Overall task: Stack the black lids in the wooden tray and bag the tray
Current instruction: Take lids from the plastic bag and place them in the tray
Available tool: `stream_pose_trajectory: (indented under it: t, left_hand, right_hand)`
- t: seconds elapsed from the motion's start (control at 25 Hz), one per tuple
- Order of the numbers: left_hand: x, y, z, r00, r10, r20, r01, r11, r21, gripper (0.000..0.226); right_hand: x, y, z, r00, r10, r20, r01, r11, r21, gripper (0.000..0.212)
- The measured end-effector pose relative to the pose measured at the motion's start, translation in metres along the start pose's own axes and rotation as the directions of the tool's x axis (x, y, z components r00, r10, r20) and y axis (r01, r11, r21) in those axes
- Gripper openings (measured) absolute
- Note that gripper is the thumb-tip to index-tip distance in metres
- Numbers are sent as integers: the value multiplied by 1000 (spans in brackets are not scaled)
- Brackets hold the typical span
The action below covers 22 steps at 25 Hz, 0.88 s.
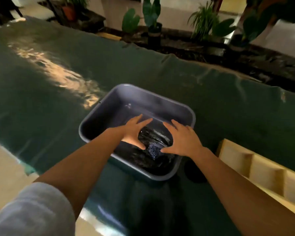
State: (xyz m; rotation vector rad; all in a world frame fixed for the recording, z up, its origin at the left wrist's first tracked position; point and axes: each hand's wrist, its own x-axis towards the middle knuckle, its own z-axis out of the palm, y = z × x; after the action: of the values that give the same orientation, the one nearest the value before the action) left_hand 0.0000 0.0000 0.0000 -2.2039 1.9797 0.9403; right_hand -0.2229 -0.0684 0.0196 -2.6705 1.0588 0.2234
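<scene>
A grey plastic tub (162, 101) stands in the middle of the table, and a blurred heap of black lids (154, 142) fills its near half. My left hand (134, 132) and my right hand (182, 138) hover over the heap, fingers spread, one on each side of it. Both thumbs point inward close to the lids; I cannot tell whether they touch. Neither hand holds anything. A wooden tray (262, 172) with dividers lies at the right edge, near my right forearm. One dark round lid (192, 172) rests on the cloth between tub and tray.
A dark green cloth (41, 99) covers the table, with a bright patch of light at the left. Beyond the far edge stand several potted plants (153, 19). My grey sleeve (29, 212) fills the lower left corner.
</scene>
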Motion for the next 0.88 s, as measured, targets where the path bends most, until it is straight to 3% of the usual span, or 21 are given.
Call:
stream_pose_trajectory:
  t: [0.12,0.2,0.28,0.44,0.64,0.88]
  left_hand:
    - [6,-3,14,996,48,79,-54,996,67,115]
    - [9,-5,27,996,64,55,-64,998,-2,106]
    - [8,-5,35,995,89,-43,-93,989,-116,93]
    - [3,-6,41,974,68,-216,-108,978,-179,72]
    - [-11,8,-7,922,60,-382,-109,988,-107,65]
    - [-56,96,-79,843,180,-507,-261,961,-93,70]
  right_hand:
    - [3,-14,21,998,19,61,-17,999,-34,107]
    - [4,-25,38,996,37,76,-33,998,-44,104]
    - [7,-34,47,995,62,77,-62,998,5,96]
    - [12,-36,47,996,71,61,-81,978,191,83]
    - [12,-23,0,993,62,-105,-22,939,344,65]
    - [-52,9,-105,948,21,-317,47,977,206,64]
